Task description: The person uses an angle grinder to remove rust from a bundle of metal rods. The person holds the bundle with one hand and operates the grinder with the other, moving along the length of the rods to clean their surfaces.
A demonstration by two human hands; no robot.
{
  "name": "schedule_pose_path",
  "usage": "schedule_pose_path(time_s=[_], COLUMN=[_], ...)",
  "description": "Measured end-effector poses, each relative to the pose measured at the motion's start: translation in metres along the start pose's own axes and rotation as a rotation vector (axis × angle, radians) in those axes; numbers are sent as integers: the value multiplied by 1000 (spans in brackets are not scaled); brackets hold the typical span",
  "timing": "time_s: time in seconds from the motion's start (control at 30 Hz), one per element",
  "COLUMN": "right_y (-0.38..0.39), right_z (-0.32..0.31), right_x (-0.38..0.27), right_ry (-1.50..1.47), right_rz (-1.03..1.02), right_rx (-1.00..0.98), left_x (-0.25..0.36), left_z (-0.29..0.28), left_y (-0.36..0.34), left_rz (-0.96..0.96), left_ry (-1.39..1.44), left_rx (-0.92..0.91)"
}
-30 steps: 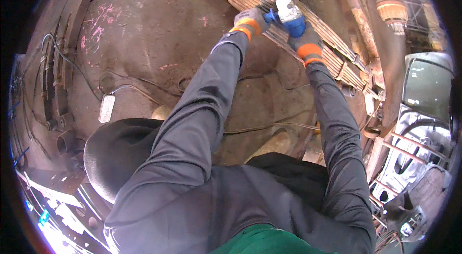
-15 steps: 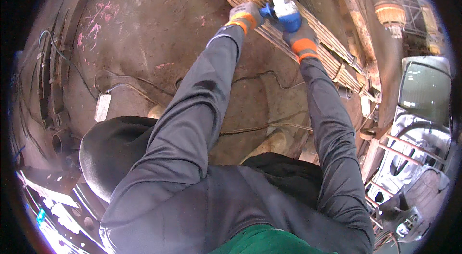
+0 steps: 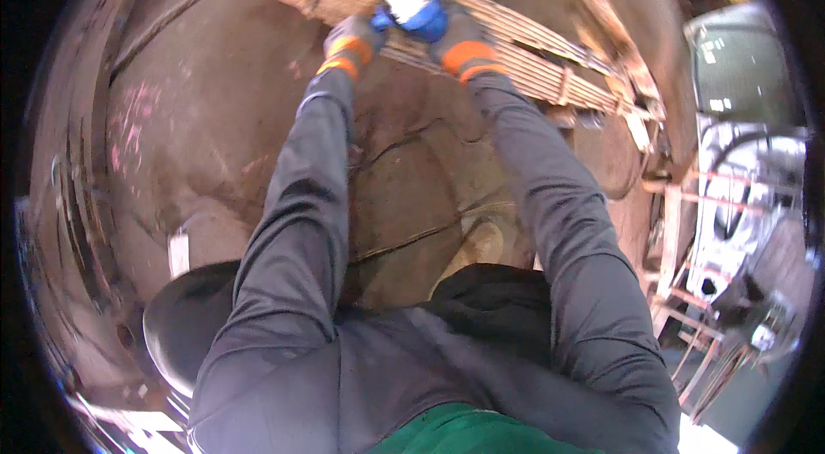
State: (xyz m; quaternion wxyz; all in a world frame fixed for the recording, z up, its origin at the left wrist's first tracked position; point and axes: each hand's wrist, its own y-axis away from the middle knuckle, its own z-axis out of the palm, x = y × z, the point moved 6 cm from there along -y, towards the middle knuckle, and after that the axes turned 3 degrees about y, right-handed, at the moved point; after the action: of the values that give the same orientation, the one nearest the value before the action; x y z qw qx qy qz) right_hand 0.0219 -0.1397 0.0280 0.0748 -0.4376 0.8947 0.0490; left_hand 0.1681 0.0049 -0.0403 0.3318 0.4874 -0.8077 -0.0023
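The underside of the blue-and-white grinder (image 3: 411, 9) is turned away, so its disc and the spot where it may meet the metal cannot be made out. Blur softens the floor (image 3: 215, 136) and the pale block (image 3: 179, 254) at the left, whose lower end is hidden by the dark trouser leg (image 3: 191, 316). The dark round rim of the view cuts off the window panel (image 3: 741, 67) at the right. The left hand (image 3: 351, 41), in a grey glove with orange bands, is closed around the grinder's blue side handle; its fingertips are hidden. The right hand (image 3: 457, 34), gloved alike, grasps the rear of the tool's body, its fingers mostly out of sight. The grinder sits between the hands, over the rusty stacks of metal strips (image 3: 528, 69) lying slantwise ahead of the person.
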Motion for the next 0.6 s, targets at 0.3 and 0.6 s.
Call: schedule_pose_path(time_s=[0.3, 0.6], right_y=[49, 82], right_z=[-23, -30], right_x=[42, 115], right_ry=[-70, -12], right_rz=[148, 302], right_rx=[-61, 2], left_x=[39, 104], left_z=[30, 63], left_y=[24, 60], left_rz=[92, 217], left_ry=[-13, -11], left_rx=[-18, -154])
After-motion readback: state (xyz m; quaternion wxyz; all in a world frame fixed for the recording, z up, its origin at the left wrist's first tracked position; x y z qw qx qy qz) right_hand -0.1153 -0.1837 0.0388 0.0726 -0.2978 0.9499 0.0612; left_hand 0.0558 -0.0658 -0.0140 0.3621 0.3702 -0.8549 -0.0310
